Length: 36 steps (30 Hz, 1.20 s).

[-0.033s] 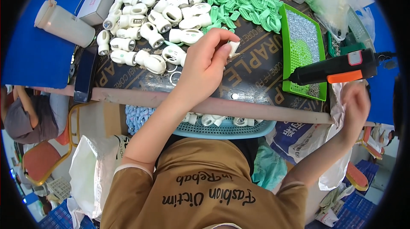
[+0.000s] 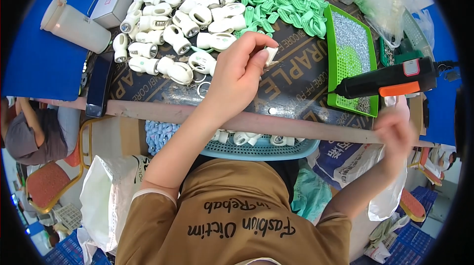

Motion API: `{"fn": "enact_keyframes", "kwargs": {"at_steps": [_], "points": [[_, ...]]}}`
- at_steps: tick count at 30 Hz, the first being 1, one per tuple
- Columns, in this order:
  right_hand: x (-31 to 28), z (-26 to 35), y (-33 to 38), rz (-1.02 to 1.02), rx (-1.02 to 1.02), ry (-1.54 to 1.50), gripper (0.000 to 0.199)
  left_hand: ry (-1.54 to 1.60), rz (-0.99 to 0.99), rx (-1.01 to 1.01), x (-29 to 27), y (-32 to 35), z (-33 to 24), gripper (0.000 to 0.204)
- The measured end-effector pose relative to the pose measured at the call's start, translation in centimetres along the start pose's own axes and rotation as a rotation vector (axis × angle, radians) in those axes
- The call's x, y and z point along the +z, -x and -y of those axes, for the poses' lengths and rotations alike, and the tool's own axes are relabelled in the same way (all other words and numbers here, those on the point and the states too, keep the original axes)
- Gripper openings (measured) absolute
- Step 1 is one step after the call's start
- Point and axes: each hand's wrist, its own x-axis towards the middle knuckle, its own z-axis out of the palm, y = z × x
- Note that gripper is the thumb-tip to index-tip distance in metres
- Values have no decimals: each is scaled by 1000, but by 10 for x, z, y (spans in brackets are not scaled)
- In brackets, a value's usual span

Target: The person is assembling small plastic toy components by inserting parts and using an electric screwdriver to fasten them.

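Observation:
My left hand [image 2: 240, 70] is over the dark table, its thumb and fingers closed on a small white plastic piece [image 2: 271, 55]. Most of that piece is hidden by the fingers. My right hand [image 2: 396, 129] is at the table's right front edge, below a black electric screwdriver [image 2: 382, 83] with an orange lever. Motion smears its fingers, so what they hold, if anything, does not show. White flashlights [image 2: 180, 73] lie in a pile left of and beyond my left hand. A heap of green plastic pieces [image 2: 284, 5] is behind it.
A bright green tray [image 2: 332, 42] of small metal screws lies at the right, partly under the screwdriver. On the left are a white jar [image 2: 74, 25], a white box [image 2: 112, 5] and a dark phone [image 2: 98, 84]. A blue basket [image 2: 266, 153] with more white parts sits below the table edge.
My right hand has moved left and slightly toward me, and is still blurred. My left hand stays in place with the white plastic piece.

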Motion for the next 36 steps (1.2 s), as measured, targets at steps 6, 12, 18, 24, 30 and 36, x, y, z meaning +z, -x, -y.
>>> {"fn": "enact_keyframes", "kwargs": {"at_steps": [6, 12, 18, 24, 30, 36], "points": [[141, 12, -23, 309, -287, 389, 34, -54, 6, -12, -7, 9, 4, 12], [139, 3, -35, 524, -258, 375, 24, -74, 32, -6, -6, 9, 1, 13], [95, 9, -20, 227, -207, 194, 21, -152, 54, 21, -17, 12, 2, 13], [-94, -110, -29, -392, 191, 638, 17, -215, 106, 109, -4, 7, 3, 12], [-139, -243, -95, -86, 266, 800, 14, -234, 96, 113, -7, 9, 3, 15], [-158, -282, -95, -159, 295, 900, 18, -172, 127, 57, -6, 11, -1, 17]]}}
